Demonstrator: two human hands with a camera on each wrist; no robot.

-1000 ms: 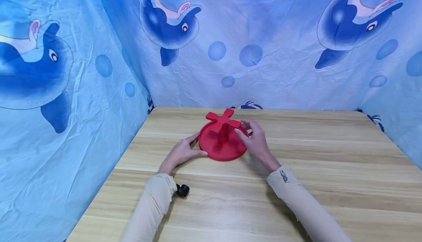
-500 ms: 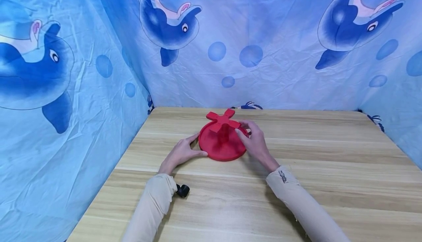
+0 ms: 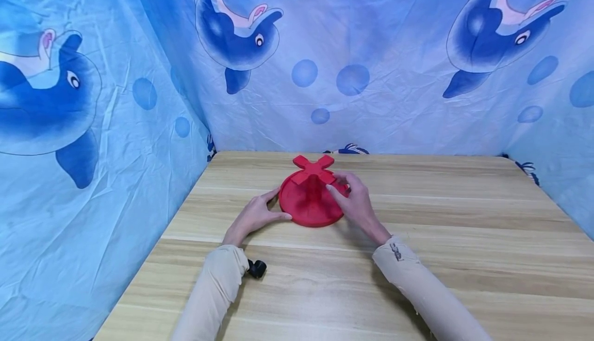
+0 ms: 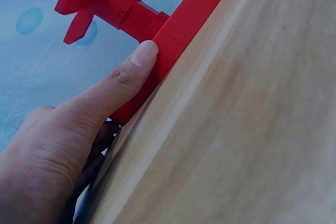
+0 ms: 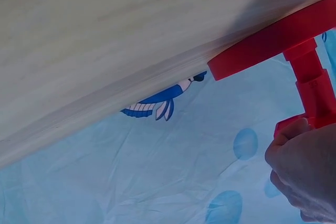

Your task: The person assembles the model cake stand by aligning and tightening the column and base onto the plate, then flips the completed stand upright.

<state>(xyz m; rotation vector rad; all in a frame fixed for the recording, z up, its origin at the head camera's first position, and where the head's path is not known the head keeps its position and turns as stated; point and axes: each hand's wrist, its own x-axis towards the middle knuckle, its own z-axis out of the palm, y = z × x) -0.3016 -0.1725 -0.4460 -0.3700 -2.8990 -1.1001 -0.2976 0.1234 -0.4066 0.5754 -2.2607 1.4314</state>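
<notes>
A red stand has a wide round base (image 3: 297,212), a central column (image 4: 128,17) and a four-armed cross top (image 3: 314,167). It sits on the wooden table. My left hand (image 3: 254,214) grips the left side of the base, thumb on the near rim (image 4: 178,38) and fingers spread round the far side. Up at the cross, my right hand (image 3: 357,201) pinches the near right arm between thumb and fingers. In the right wrist view, that hand (image 5: 310,169) hides part of the cross. The base looks flat on the tabletop.
Wooden table (image 3: 445,258) spreads around the stand. Blue dolphin-print cloth (image 3: 371,124) hangs behind and at both sides. A small black device (image 3: 257,269) sticks out from the left sleeve (image 3: 211,289).
The cross top has turned slightly clockwise as seen from above. My right hand has shifted a little left and nearer with its arm. The left hand and the base have stayed put.
</notes>
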